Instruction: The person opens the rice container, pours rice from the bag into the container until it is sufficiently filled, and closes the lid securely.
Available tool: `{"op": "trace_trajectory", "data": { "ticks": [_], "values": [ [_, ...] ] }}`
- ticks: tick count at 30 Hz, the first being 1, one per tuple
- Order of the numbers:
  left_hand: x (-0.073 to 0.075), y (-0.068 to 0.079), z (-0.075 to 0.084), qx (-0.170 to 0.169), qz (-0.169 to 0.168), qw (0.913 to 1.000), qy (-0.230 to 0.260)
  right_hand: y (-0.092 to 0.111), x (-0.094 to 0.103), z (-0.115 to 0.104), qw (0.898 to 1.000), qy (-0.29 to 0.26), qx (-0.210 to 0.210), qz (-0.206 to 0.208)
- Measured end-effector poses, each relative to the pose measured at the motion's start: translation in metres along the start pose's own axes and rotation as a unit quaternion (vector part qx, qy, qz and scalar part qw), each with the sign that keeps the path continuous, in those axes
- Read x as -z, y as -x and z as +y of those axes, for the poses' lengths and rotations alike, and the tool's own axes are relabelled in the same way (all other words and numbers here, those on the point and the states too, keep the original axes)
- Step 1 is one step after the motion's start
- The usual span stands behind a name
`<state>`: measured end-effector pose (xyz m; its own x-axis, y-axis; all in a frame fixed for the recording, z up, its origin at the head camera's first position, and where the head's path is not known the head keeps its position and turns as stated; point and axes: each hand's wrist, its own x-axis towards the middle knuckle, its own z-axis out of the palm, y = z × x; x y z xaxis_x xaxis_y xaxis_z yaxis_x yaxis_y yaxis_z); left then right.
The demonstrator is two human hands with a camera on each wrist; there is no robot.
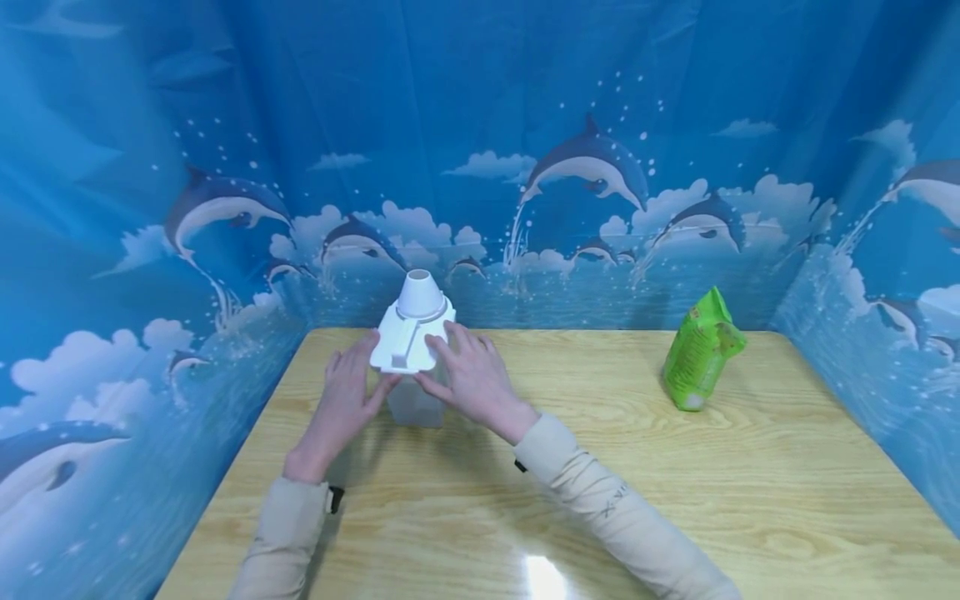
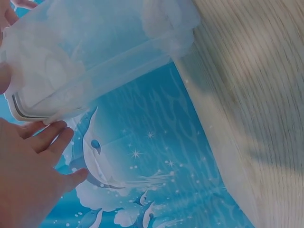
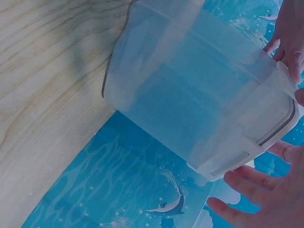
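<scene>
A tall translucent plastic container [image 3: 166, 80] stands on the table under a white lid [image 1: 387, 337] with a cone-shaped white cap [image 1: 420, 293] on top. My left hand [image 1: 347, 392] holds the lid's left edge, thumb at the front and fingers along the side. On the opposite side my right hand [image 1: 480, 379] grips the lid, its thumb at the front edge and fingertips on the top and side. In the right wrist view, fingers [image 3: 247, 183] touch a side clip below the rim. The left wrist view has fingertips [image 2: 52, 130] right at the lid's rim.
A green soft packet [image 1: 701, 350] stands towards the right back of the wooden table [image 1: 637, 475]. Blue dolphin-print curtains [image 1: 480, 100] hang close behind the table and along both sides.
</scene>
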<state>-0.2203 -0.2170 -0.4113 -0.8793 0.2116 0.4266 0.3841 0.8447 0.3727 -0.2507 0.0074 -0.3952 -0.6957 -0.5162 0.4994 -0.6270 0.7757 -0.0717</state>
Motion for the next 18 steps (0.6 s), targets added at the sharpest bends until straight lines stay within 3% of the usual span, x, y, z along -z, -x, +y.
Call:
{"op": "trace_trajectory", "data": {
  "ticks": [18],
  "values": [
    [-0.005,0.002,0.012,-0.015,0.028,0.9993,0.018,0.010,0.007,0.007,1.000,-0.004,0.003,0.004]
  ]
}}
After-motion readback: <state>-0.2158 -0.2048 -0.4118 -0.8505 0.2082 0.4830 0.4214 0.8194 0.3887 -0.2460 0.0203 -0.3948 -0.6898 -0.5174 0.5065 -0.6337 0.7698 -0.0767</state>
